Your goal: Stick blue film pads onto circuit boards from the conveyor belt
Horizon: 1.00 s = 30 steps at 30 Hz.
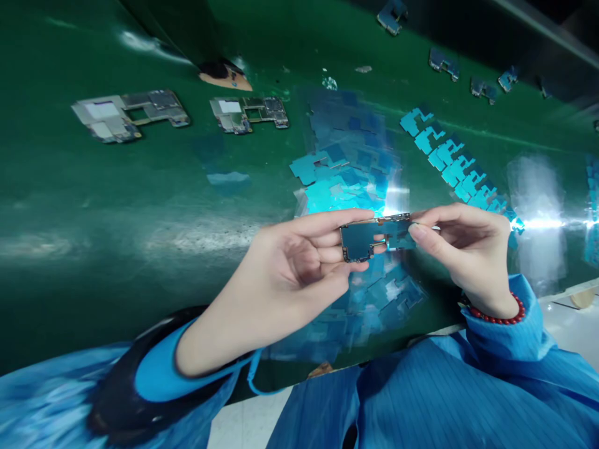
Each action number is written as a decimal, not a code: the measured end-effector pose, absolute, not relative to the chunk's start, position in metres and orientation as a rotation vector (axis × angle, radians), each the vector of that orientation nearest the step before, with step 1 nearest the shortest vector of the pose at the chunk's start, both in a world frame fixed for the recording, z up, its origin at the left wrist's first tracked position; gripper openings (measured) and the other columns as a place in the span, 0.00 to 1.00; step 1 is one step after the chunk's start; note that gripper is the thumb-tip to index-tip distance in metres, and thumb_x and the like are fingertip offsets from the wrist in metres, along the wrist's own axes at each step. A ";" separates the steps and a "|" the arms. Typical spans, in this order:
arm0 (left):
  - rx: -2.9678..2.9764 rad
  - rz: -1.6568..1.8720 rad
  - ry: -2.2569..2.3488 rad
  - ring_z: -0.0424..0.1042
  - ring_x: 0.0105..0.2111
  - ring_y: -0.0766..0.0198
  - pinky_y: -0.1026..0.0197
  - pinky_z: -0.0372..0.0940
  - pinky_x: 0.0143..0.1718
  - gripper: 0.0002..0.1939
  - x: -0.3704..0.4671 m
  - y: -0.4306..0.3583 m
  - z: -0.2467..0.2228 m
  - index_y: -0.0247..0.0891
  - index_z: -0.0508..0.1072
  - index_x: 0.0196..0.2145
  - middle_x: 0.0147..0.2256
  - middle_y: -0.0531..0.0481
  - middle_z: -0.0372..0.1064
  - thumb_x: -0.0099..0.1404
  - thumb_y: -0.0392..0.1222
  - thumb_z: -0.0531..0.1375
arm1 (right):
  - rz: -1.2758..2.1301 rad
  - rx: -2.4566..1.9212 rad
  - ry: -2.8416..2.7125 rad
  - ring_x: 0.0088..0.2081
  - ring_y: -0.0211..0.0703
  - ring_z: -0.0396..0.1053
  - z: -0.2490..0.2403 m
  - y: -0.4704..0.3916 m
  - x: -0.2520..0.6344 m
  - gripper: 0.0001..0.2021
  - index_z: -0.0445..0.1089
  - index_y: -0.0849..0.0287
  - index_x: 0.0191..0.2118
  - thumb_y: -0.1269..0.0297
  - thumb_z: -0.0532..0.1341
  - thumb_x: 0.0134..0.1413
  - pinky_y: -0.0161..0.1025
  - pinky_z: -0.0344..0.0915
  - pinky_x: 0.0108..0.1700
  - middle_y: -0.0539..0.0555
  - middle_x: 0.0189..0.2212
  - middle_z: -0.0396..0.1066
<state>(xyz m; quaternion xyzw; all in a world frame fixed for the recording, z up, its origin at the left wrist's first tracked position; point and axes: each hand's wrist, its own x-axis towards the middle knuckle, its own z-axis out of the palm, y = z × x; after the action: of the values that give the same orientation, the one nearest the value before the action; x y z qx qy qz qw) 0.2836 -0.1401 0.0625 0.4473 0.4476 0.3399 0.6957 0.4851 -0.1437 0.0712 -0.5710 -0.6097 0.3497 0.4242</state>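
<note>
A small phone circuit board (pixel 359 241) with a dark blue face is held up above the green work surface. My left hand (pixel 299 262) grips its left part, fingers along the far edge and behind, thumb at the near side. At the right end, my right hand (pixel 461 246) pinches the board's corner between thumb and forefinger. Whether a thin film lies between those fingertips I cannot make out. Beneath and beyond my hands spreads a loose pile of blue, board-shaped film pieces (pixel 337 193).
Two circuit boards (pixel 133 115) (pixel 250 114) lie at the back left of the green table (pixel 116 193). A slanting row of blue film pieces (pixel 449 162) lies to the right, with several more boards (pixel 442 63) at the far right. A clear plastic sheet (pixel 538 212) reflects light.
</note>
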 end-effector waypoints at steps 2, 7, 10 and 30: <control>1.009 0.743 1.017 0.80 0.35 0.61 0.63 0.74 0.43 0.20 0.283 -0.141 0.063 0.42 0.75 0.48 0.26 0.58 0.78 0.57 0.34 0.62 | 0.873 -1.431 -1.524 0.26 0.34 0.74 0.071 -0.144 0.485 0.02 0.76 0.55 0.29 0.68 0.69 0.49 0.31 0.74 0.29 0.47 0.26 0.77; 1.030 0.737 1.048 0.80 0.34 0.60 0.62 0.74 0.41 0.20 0.283 -0.141 0.063 0.43 0.75 0.48 0.24 0.58 0.78 0.56 0.34 0.62 | 0.890 -1.429 -1.517 0.27 0.34 0.74 0.070 -0.143 0.485 0.04 0.76 0.54 0.29 0.70 0.69 0.48 0.30 0.74 0.30 0.47 0.26 0.77; 1.012 0.738 1.073 0.80 0.34 0.58 0.60 0.75 0.41 0.20 0.283 -0.141 0.064 0.44 0.77 0.47 0.24 0.57 0.78 0.55 0.35 0.63 | 0.892 -1.443 -1.510 0.27 0.36 0.74 0.071 -0.143 0.485 0.04 0.77 0.53 0.29 0.70 0.69 0.48 0.32 0.75 0.30 0.47 0.27 0.77; 1.020 0.735 1.074 0.76 0.23 0.66 0.58 0.75 0.42 0.20 0.283 -0.140 0.062 0.46 0.77 0.47 0.16 0.62 0.69 0.55 0.37 0.65 | 0.891 -1.453 -1.502 0.28 0.37 0.75 0.071 -0.145 0.483 0.05 0.77 0.53 0.29 0.72 0.69 0.47 0.32 0.76 0.31 0.47 0.27 0.78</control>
<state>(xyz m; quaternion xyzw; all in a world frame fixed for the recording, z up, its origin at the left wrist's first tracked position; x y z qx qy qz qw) 0.2827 -0.1402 0.0616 0.4539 0.4780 0.3270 0.6772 0.4832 -0.1448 0.0715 -0.5800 -0.5997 0.3555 0.4214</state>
